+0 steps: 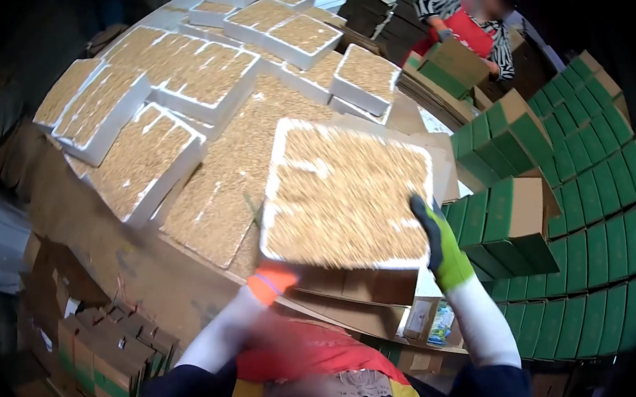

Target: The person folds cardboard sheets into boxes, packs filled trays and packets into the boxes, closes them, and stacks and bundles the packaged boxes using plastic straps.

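Between my two hands is a white foam tray point(349, 194), filled to the rim with small tan pieces that are blurred and whose kind I cannot make out. My right hand point(442, 245), in a lime-green and dark glove, grips its right side with the thumb over the rim. At the lower left corner is my left hand point(276, 277) in an orange glove; its fingers are hidden under the tray. Below the tray's near edge shows an open brown cardboard box point(359, 285).
Similar filled white trays point(185, 67) stand grouped and stacked across the table. Loose tan pieces point(228, 182) cover a sheet between them. Green cartons point(587, 263) are stacked at right. Beyond, a person in a red apron point(468, 33) handles a carton. Flattened cartons point(116, 351) lie at lower left.
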A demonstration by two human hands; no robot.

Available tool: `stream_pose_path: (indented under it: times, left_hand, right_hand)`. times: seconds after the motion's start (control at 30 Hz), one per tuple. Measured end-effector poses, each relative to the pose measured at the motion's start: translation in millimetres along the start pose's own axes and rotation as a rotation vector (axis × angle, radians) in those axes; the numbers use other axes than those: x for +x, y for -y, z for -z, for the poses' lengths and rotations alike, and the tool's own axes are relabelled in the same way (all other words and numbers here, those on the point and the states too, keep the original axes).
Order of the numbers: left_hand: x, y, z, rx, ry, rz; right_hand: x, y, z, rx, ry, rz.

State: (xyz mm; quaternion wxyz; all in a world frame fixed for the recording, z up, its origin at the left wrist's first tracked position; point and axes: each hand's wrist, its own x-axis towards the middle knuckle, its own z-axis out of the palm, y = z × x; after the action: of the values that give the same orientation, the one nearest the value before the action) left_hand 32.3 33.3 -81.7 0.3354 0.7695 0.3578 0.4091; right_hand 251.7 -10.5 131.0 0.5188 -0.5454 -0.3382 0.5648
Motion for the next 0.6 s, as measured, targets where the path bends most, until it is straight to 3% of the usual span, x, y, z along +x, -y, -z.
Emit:
stream_pose_path:
  times: [0.03,0.07,0.13,0.2,0.33,0.4,0.47,0.5,0.53,0.6]
  left_hand:
    - [1.1,-5.2,4.5,-0.521,-0.026,0.135]
    - [-0.6,20.7,5.7,-0.286,0.154,0.166]
    - [6.9,1.5,20.5,-0.059,0.369,0.343]
    - [3.5,18.4,13.9,-0.103,0.322,0.380]
    - [-6.2,28.6,3.2,-0.302,0.191,0.222]
    - [-9.2,26.2,10.1,-0.294,0.230,0.325]
    - [-1.5,7.7,24.8,-0.260,0.224,0.409]
    - [0.4,18.1,20.5,-0.293,0.225,0.381]
    - [8.1,11.6,26.5,-0.297,0.252,0.372]
    - [24.2,1.3,43.6,-0.031,0.427,0.352]
  right_hand:
    - [-24.5,-0.6,18.3,0.037,-0.027,-0.061]
    - [-43.9,-6.5,37.6,-0.030,-0.108,-0.074]
    - [-75.4,-26.8,48.4,0.053,-0.233,-0.059]
    - [-84.8,-44.8,51.3,-0.097,-0.309,-0.009]
    - [-73.3,-81.6,68.1,-0.102,-0.346,-0.062]
    - [-68.3,-87.2,71.3,-0.048,-0.355,-0.047]
    - [-61.8,-101.7,86.8,-0.187,-0.349,-0.105]
    - [-57.8,-108.3,89.8,-0.442,-0.389,-0.114]
    - [-54.2,-93.0,78.4,-0.752,-0.377,-0.268]
    - [-41.8,-120.1,90.5,-1.195,-0.336,-0.400]
